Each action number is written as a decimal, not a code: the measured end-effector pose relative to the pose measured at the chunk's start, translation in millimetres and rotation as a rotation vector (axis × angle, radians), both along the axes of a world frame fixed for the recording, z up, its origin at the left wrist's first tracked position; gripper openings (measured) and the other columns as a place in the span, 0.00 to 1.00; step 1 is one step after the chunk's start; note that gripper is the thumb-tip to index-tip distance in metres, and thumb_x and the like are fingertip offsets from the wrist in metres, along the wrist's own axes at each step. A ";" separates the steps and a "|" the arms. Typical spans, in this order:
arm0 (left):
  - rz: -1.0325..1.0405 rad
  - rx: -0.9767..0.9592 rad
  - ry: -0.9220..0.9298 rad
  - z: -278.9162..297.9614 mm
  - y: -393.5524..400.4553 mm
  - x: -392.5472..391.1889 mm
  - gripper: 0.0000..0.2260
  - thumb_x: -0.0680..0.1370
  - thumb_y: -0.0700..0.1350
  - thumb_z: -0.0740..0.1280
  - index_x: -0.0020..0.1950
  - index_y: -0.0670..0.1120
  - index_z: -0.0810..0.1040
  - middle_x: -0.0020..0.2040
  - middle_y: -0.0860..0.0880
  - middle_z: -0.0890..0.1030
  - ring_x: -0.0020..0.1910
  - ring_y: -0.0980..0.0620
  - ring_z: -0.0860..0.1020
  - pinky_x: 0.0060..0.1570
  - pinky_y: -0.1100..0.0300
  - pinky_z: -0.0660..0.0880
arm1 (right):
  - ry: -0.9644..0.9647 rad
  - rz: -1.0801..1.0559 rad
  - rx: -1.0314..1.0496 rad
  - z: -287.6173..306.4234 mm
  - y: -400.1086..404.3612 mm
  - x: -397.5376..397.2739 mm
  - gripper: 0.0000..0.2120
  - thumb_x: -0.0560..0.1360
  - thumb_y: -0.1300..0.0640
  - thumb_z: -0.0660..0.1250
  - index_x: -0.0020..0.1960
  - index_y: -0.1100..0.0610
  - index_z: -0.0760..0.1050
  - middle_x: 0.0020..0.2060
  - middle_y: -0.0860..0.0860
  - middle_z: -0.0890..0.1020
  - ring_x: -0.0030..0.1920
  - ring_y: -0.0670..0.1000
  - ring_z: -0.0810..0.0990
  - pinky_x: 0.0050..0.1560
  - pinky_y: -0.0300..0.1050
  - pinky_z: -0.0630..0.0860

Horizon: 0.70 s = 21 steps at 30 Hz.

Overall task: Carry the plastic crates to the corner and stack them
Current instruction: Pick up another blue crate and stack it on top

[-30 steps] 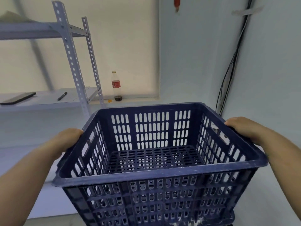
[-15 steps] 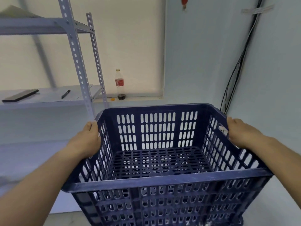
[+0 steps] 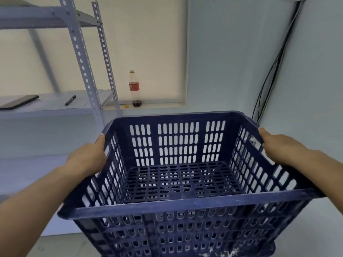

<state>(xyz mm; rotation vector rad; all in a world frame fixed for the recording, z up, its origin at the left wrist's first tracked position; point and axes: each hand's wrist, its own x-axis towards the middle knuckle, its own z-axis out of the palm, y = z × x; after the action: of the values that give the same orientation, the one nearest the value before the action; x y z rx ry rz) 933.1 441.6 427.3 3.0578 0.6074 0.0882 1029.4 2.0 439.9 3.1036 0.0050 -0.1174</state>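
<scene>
A dark blue slotted plastic crate [image 3: 185,204] fills the lower middle of the head view, empty inside. My left hand [image 3: 87,158] grips its left wall near the far corner. On the opposite side, my right hand [image 3: 278,145] is closed over the rim beside a handle slot. The crate's underside is cut off by the frame's lower edge, where the rim of another dark crate [image 3: 267,252] seems to show beneath it. The crate sits close to the corner where the two pale walls meet.
A grey metal shelf rack [image 3: 81,58] stands at the left, with a black tablet [image 3: 18,102] and a marker [image 3: 70,100] on its shelf. A cola bottle [image 3: 135,89] stands on the window ledge. Black cables [image 3: 269,75] run down the right wall.
The crate has moved forward and lower toward the corner. My left hand slid from the near left rim to the far left wall; my right hand also shifted farther along the right rim.
</scene>
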 end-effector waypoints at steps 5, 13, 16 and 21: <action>0.036 -0.018 0.006 2.1 -2.6 -2.2 0.30 0.79 0.41 0.55 0.78 0.48 0.46 0.52 0.39 0.77 0.43 0.43 0.74 0.44 0.53 0.73 | 0.010 0.017 0.027 1.5 -1.4 -3.0 0.35 0.78 0.60 0.54 0.78 0.52 0.38 0.49 0.58 0.75 0.43 0.56 0.74 0.47 0.47 0.74; 0.032 -0.026 0.011 11.5 -12.9 -13.2 0.27 0.79 0.41 0.54 0.77 0.47 0.50 0.54 0.40 0.78 0.45 0.43 0.75 0.44 0.53 0.74 | 0.002 -0.006 0.071 5.0 -0.1 -11.6 0.32 0.80 0.57 0.51 0.78 0.53 0.36 0.59 0.61 0.76 0.52 0.58 0.77 0.53 0.48 0.75; 0.032 -0.057 0.026 14.1 -14.7 -16.1 0.26 0.79 0.41 0.54 0.76 0.47 0.51 0.56 0.40 0.77 0.48 0.43 0.76 0.48 0.52 0.75 | 0.016 -0.006 0.036 5.6 3.0 -16.0 0.35 0.79 0.58 0.53 0.78 0.54 0.35 0.60 0.60 0.75 0.49 0.56 0.76 0.49 0.46 0.73; -0.002 -0.059 0.086 17.0 -17.9 -27.7 0.32 0.79 0.55 0.55 0.78 0.49 0.44 0.73 0.40 0.60 0.67 0.42 0.69 0.60 0.52 0.71 | 0.047 -0.006 -0.036 10.6 -0.3 -18.3 0.36 0.80 0.47 0.53 0.78 0.52 0.34 0.73 0.57 0.62 0.65 0.56 0.71 0.60 0.47 0.71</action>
<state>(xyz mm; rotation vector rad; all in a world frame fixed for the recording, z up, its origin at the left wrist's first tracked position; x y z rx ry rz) 905.4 423.7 444.3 3.0175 0.5999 -0.0600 1011.1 1.7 450.4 3.0640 -0.0045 -0.1886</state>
